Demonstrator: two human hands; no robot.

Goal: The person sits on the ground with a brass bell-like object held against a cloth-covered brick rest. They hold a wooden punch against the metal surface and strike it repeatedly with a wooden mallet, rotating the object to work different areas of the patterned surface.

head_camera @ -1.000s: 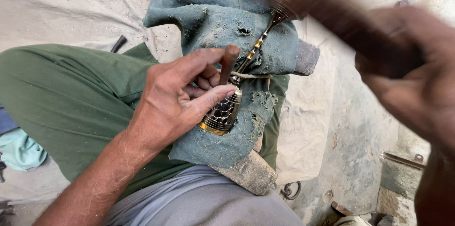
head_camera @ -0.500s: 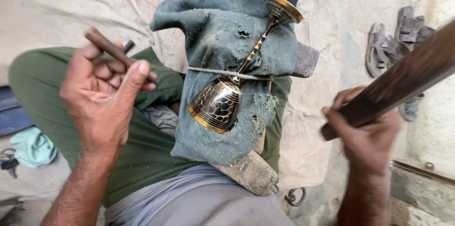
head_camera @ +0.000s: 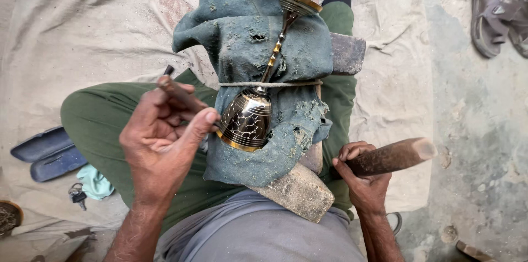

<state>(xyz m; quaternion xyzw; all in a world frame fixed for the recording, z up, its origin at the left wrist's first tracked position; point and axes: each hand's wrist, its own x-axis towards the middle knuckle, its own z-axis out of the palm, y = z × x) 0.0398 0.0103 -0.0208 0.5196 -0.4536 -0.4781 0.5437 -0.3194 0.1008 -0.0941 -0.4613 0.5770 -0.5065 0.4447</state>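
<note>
— From the head view, where did the goblet lie against your fingers?

— The brass goblet (head_camera: 250,116) lay on its side on the worn blue cloth (head_camera: 242,31) over your lap, tied down by a thin cord (head_camera: 275,84) across its stem, cup toward you and foot pointing away. Your left hand (head_camera: 165,141) sat just left of the cup; the thumb (head_camera: 201,122) reached almost to the cup's engraved wall, though I could not tell if it touched.

— And what did that hand hold?

— Its fingers were curled tight around a thin dark tool (head_camera: 176,89), pinched between thumb and forefinger, its point aimed toward the cup.

— The other hand?

— Your right hand (head_camera: 360,177) rested lower right, well apart from the goblet, fingers wrapped closed around the end of a thick wooden stick (head_camera: 393,156) that jutted out to the right.

— What lay under the cloth?

— A stone block (head_camera: 297,190) showed beneath it, across your green trousers (head_camera: 99,113).
</note>
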